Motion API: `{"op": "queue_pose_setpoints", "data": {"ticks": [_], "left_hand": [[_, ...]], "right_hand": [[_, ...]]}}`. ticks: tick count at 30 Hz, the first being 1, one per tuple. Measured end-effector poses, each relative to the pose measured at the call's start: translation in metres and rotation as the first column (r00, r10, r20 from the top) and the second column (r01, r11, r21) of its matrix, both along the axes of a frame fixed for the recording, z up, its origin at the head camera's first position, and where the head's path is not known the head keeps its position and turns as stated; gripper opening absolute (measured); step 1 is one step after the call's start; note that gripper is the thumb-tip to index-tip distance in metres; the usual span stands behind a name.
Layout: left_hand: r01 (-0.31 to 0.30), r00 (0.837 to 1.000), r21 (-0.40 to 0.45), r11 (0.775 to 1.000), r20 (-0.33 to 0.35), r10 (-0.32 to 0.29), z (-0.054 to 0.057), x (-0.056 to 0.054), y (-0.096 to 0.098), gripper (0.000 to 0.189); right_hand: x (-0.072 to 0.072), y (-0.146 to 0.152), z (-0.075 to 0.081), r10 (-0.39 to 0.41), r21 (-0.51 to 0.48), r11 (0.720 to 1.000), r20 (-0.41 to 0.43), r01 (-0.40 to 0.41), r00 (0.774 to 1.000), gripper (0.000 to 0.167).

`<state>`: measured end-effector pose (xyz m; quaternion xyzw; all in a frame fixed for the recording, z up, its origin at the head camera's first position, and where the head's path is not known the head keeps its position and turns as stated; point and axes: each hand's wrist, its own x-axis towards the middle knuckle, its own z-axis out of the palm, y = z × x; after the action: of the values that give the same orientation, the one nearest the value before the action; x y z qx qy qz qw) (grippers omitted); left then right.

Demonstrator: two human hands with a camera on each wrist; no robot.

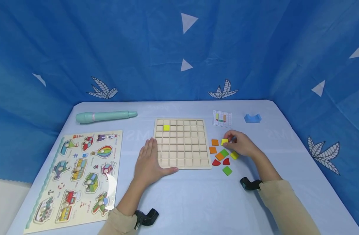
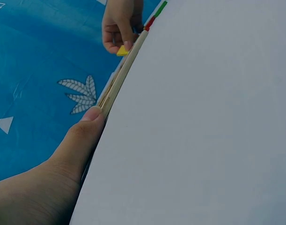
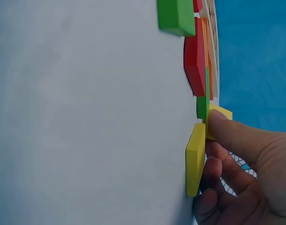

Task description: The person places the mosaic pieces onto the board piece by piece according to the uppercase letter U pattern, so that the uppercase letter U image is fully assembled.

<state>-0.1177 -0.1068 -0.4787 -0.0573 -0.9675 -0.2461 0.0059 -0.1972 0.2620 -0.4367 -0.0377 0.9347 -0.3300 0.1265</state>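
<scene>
A wooden grid board lies mid-table with one yellow square tile in its upper left part. My left hand rests along the board's left side, fingers straight and thumb at the front edge; in the left wrist view the thumb touches that edge. To the right of the board, my right hand pinches another yellow tile between thumb and fingers. Near it lie a second loose yellow tile, orange tiles, green tiles and red quarter-round pieces.
Behind the loose pieces lies a small pattern card, with a blue holder to its right. A teal pen-like stick is at the back left. A picture puzzle board of vehicles covers the left side of the table.
</scene>
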Motion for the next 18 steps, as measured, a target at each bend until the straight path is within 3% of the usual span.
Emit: {"op": "queue_pose_setpoints", "data": {"ticks": [9,18], "left_hand": [[0.000,1.000,-0.007,1.000,0.000,0.000,0.002,0.001,0.000,0.146],[0.001,1.000,0.000,1.000,-0.002,-0.001,0.003,0.001,-0.001,0.147]], "right_hand": [[-0.005,-0.006,0.013,-0.046,-0.014,0.999,0.001,0.046,0.999,0.024],[-0.020,-0.027,0.022,-0.016,-0.082,0.997,-0.055,0.012,0.998,0.025]]}}
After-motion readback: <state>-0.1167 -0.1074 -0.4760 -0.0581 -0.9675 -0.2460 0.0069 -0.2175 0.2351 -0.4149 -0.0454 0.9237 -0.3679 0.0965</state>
